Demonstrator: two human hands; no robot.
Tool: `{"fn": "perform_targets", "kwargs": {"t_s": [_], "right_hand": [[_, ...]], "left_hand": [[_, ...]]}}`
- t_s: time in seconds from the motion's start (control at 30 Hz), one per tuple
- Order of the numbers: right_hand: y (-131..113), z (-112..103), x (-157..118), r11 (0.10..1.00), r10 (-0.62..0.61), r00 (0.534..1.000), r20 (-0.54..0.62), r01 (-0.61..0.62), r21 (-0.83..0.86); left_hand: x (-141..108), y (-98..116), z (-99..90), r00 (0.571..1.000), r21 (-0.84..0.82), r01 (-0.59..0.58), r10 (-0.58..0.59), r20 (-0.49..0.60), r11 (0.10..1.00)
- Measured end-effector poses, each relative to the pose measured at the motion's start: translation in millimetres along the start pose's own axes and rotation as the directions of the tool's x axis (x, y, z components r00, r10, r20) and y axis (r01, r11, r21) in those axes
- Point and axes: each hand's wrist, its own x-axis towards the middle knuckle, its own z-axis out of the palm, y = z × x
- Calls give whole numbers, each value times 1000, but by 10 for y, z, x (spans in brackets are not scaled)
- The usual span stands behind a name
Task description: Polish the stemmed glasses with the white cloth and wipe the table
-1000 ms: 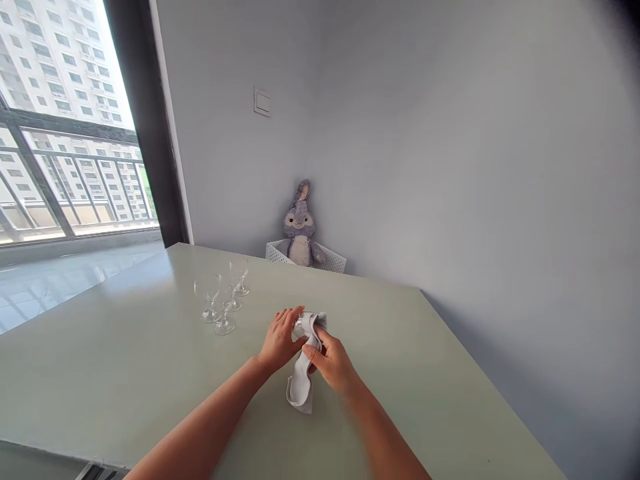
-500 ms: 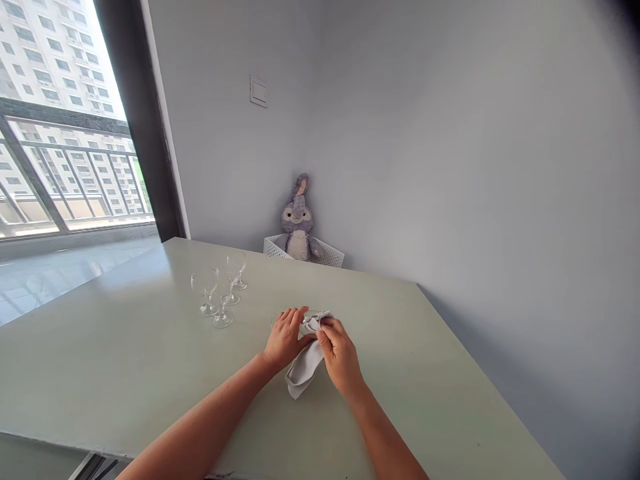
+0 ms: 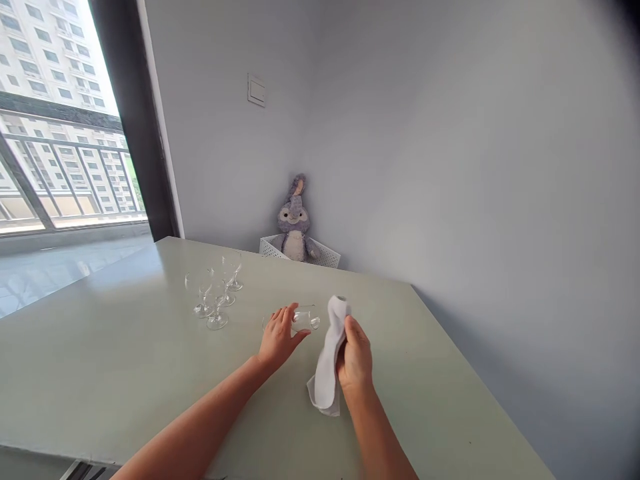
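Head view, left to right along the bench point(image 3: 100, 353): stemmed glasses point(image 3: 213, 293) are standing upright left of centre; left hand point(image 3: 280, 337) is clamping a tipped glass point(image 3: 305, 319) mid-bench; right hand point(image 3: 356, 357) is gripping a hanging white cloth point(image 3: 329, 367), apart from the glass.

The head-worn camera looks forward and down from above the near edge of the pale green table point(image 3: 100, 347), facing diagonally across it. A window point(image 3: 65, 127) lies beyond the table's left side and a grey wall point(image 3: 450, 153) beyond its far edge. The person's left hand point(image 3: 280, 340) and right hand point(image 3: 355, 357) appear fairly close, over the table's middle.
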Motion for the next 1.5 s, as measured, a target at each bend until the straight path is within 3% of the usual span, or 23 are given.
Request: {"fn": "perform_targets", "kwargs": {"t_s": [0.07, 0.13, 0.23, 0.3, 0.4, 0.53, 0.7, 0.8, 0.9, 0.93, 0.97, 1.0, 1.07, 1.1, 1.13, 1.17, 1.23, 1.27, 1.3, 1.33, 1.4, 1.47, 1.5], "right_hand": [[-25, 91, -78, 996, 92, 973, 210, -89, -23], [-70, 135, -152, 986, 166, 895, 413, -146, -80], [-115, 110, -207, 973, 224, 789, 571, -152, -172], [-86, 67, -201, 964, 252, 773, 582, -150, -217], [39, 19, -163, 960, 256, 810, 528, -148, -238], [184, -16, -102, 969, 247, 855, 456, -204, -142], [164, -105, 2, 946, 306, 848, 433, -323, -36], [71, -193, 45, 955, 295, 815, 499, -255, -149], [-92, -290, 47, 938, 279, 760, 587, -85, -336], [-156, -319, 37, 921, 286, 725, 626, -28, -388], [-217, -346, 22, 903, 304, 678, 669, 20, -430], [-270, -370, 3, 886, 331, 623, 708, 52, -460], [-333, -402, -34, 871, 376, 539, 754, 72, -487], [-336, -411, -46, 873, 380, 533, 756, 63, -484], [-320, -415, -51, 882, 371, 560, 741, 39, -470], [-288, -413, -47, 895, 355, 612, 707, -3, -446], [-193, -396, -21, 926, 335, 738, 586, -144, -348], [-142, -383, -6, 934, 343, 787, 513, -228, -274], [-98, -368, 6, 933, 358, 818, 450, -302, -194], [-65, -355, 10, 927, 373, 833, 408, -353, -127], [-49, -339, -16, 925, 374, 829, 417, -368, -98], [-102, -345, -85, 936, 350, 776, 524, -276, -218], [-147, -355, -128, 934, 344, 730, 591, -202, -294]], "left_hand": [[-4, 3, -21, 1000, 13, -21, 21, 15, 1000], [-8, 6, -49, 999, 22, -14, 13, 29, 1000], [-16, 33, -85, 997, 29, -64, 63, 50, 998], [-24, 79, -97, 984, 39, -168, 165, 72, 985], [-30, 159, -104, 951, 83, -297, 288, 110, 951], [-1, 186, -132, 924, 170, -379, 362, 124, 910], [59, 131, -195, 872, 252, -489, 475, 120, 835], [100, 149, -255, 851, 200, -513, 465, 244, 835], [166, 209, -380, 866, 48, -371, 326, 379, 928], [194, 229, -438, 845, -43, -287, 274, 459, 957], [221, 245, -499, 788, -145, -190, 239, 568, 971], [247, 258, -561, 689, -241, -85, 232, 687, 967], [278, 282, -664, 451, -356, 92, 280, 847, 930], [280, 298, -696, 391, -368, 126, 295, 872, 921], [270, 320, -709, 419, -351, 106, 278, 864, 930], [250, 348, -703, 521, -303, 39, 240, 819, 952], [190, 414, -645, 766, -119, -173, 210, 608, 978], [158, 447, -603, 836, -6, -278, 245, 491, 961], [131, 473, -563, 861, 91, -367, 301, 411, 926], [112, 490, -530, 855, 157, -435, 353, 379, 886], [107, 490, -514, 831, 191, -484, 380, 406, 854], [138, 452, -575, 820, 91, -401, 313, 480, 912], [161, 425, -627, 784, -18, -319, 275, 556, 948]]}}
